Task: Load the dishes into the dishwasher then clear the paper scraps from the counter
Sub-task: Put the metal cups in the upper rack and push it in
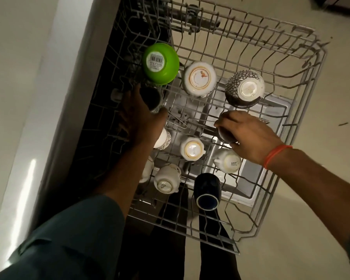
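Note:
The pulled-out upper dishwasher rack (303, 110) holds upside-down dishes: a green bowl (160, 64), a white bowl (199, 78), a patterned dark bowl (245, 88), several white cups (191, 148) and a dark blue mug (207, 191). My left hand (137, 116) grips a dark glass (153, 99) just below the green bowl. My right hand (249, 134) wraps around a dark tumbler (226, 135) in the rack's middle row, right of centre.
A white counter edge (28, 98) runs along the left. The open dishwasher door (267, 150) lies below the rack. Pale floor (321, 199) spreads to the right. My dark-trousered legs (170, 239) stand at the rack's near edge.

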A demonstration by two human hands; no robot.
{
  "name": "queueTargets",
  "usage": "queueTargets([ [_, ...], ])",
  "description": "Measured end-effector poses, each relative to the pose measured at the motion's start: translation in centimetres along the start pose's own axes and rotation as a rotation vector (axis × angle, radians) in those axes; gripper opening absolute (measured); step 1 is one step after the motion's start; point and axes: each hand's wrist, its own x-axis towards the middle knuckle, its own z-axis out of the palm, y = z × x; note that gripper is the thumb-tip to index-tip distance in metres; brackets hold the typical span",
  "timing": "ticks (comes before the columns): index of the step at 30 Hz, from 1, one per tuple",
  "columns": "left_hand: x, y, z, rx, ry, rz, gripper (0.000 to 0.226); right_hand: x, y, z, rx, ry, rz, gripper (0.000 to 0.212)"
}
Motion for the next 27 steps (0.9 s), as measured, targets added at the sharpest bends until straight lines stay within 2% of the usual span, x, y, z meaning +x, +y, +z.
queueTargets([
  [4,0.8,0.5,0.1,0.065,-0.072,0.015,0.103,0.3,0.5,1.4,-0.075,-0.014,-0.007,0.063],
  [9,1.7,0.5,0.2,0.052,-0.089,-0.023,0.101,0.0,0.7,2.4,-0.118,0.002,-0.009,0.069],
  [13,1.3,0.5,0.1,-0.001,-0.061,-0.043,0.100,-0.7,0.2,2.5,-0.068,0.045,0.050,0.065],
  [16,1.3,0.4,0.2,-0.036,-0.038,-0.064,0.104,-1.7,-0.6,2.5,0.008,0.141,0.117,0.063],
  [20,1.0,0.1,0.3,0.011,-0.017,-0.061,0.100,-3.6,-1.3,2.5,0.134,0.273,0.192,0.061],
  [27,1.2,-0.2,0.7,0.051,0.019,-0.048,0.097,-5.8,-1.3,3.2,0.167,0.347,0.293,0.054],
])
